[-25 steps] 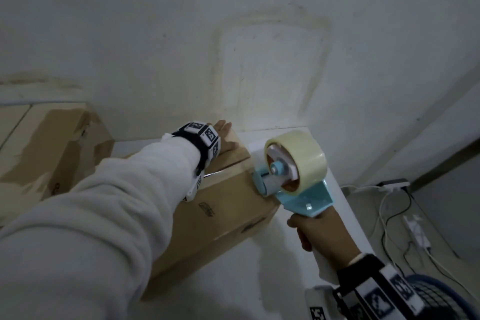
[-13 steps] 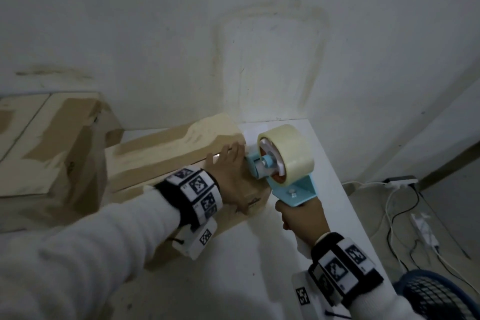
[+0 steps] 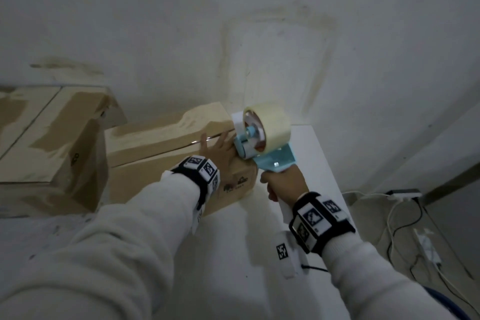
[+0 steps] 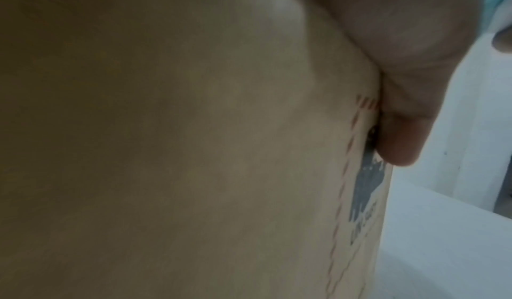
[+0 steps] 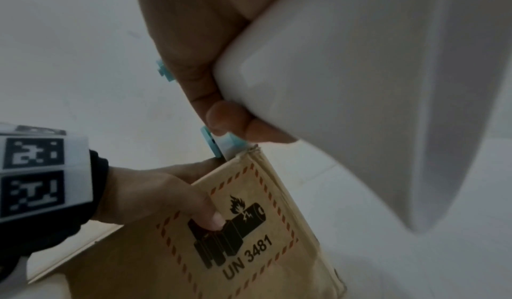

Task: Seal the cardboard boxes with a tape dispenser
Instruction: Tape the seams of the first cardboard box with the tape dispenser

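A brown cardboard box lies on the white table, its top flaps closed along a seam. My left hand presses flat on the box top at its right end, fingers straight, thumb down on the end face over the UN 3481 battery label. My right hand grips the white handle of the light-blue tape dispenser. The dispenser's front sits against the box's top right edge, next to my left fingers. Its tape roll stands above. The left wrist view shows only box side and thumb.
A larger cardboard box with old tape patches stands at the left, touching the wall. The table's right edge runs close behind the dispenser. On the floor to the right lie a power strip and cables; a blue basket rim shows at bottom right.
My left hand came back from the box's far end to its right end beside the dispenser. The dispenser rose from the box's side to its top right edge.
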A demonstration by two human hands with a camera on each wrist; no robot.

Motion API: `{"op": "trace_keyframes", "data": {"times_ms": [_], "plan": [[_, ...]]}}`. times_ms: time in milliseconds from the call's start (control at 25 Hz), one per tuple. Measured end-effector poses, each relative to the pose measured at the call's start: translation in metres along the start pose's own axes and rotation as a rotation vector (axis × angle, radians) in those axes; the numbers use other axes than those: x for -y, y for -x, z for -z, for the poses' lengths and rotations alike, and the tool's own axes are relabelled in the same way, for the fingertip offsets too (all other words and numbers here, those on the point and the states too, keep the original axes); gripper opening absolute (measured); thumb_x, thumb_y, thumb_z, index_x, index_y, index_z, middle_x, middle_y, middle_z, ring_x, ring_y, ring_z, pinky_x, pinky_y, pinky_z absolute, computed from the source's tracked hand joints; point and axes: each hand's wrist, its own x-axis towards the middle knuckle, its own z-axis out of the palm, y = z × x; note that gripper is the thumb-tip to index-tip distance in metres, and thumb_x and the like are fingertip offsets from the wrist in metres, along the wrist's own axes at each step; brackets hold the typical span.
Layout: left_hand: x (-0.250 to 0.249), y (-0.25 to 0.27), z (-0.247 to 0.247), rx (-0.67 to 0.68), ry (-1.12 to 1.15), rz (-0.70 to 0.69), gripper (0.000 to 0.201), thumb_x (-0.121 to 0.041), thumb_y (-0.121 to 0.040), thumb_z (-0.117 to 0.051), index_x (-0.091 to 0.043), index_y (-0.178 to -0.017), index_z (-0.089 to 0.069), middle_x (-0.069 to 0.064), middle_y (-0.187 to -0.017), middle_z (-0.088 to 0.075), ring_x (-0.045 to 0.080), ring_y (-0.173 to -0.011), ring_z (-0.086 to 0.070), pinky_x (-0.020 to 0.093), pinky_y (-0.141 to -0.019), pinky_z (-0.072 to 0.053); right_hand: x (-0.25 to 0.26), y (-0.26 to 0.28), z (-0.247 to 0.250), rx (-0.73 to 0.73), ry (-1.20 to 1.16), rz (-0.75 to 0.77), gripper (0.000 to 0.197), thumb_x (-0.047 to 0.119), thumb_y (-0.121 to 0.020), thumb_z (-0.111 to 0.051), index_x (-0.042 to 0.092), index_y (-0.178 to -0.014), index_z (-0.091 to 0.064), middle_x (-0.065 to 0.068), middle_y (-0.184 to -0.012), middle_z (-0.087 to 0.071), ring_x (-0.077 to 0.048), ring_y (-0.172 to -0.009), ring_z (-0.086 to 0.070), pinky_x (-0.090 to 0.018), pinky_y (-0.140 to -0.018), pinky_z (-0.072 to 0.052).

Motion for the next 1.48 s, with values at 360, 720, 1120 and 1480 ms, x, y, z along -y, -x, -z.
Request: {"op": "trace_keyframes", "data": {"times_ms": [360,720,1120,1480], "plan": [[0.007,-0.014,-0.017,-0.040,-0.042,0.002,0.106,-0.060,-0.075,-0.058,-0.026,-0.149,0.009,-0.007,-0.158,0.012,0.022,-0.147,0.011,0.068,-0.111,0.000,-0.026,0.047,0.030,-0.013,0.003,-0.021,0.025,-0.004,-0.072,-0.059,0.007,-0.052,-0.049,-0.005,-0.042,-0.044,-0.014,-0.035,-0.037,-0.016,-0.035,-0.034],[-0.008,-0.001,-0.010,-0.129,-0.216,-0.191,0.085,-0.045,-0.089,-0.047,-0.027,-0.150,0.009,0.000,-0.158,0.018,0.025,-0.146,0.012,0.062,-0.112,-0.002,-0.058,0.062,0.035,-0.028,-0.063,-0.071,0.023,-0.007,-0.072,-0.060,0.006,-0.055,-0.049,-0.010,-0.046,-0.047,-0.017,-0.040,-0.041,-0.017,-0.037,-0.038],[-0.016,-0.002,-0.008,-0.024,-0.161,-0.290,0.063,-0.024,-0.094,-0.042,-0.023,-0.150,-0.012,-0.004,-0.159,-0.004,0.023,-0.147,0.007,0.054,-0.117,-0.003,-0.060,0.073,0.044,-0.012,-0.067,-0.013,0.021,-0.007,-0.073,-0.057,0.004,-0.059,-0.045,-0.013,-0.050,-0.041,-0.019,-0.045,-0.037,-0.020,-0.039,-0.035],[-0.016,-0.008,-0.016,-0.119,0.201,-0.112,0.058,-0.039,-0.099,-0.021,-0.017,-0.151,-0.007,0.000,-0.160,0.002,0.017,-0.148,0.002,0.041,-0.120,-0.004,-0.070,0.053,0.022,-0.035,-0.139,-0.190,0.026,-0.003,-0.070,-0.060,0.008,-0.051,-0.045,-0.006,-0.038,-0.040,-0.021,-0.034,-0.036,-0.025,-0.043,-0.032]]}}
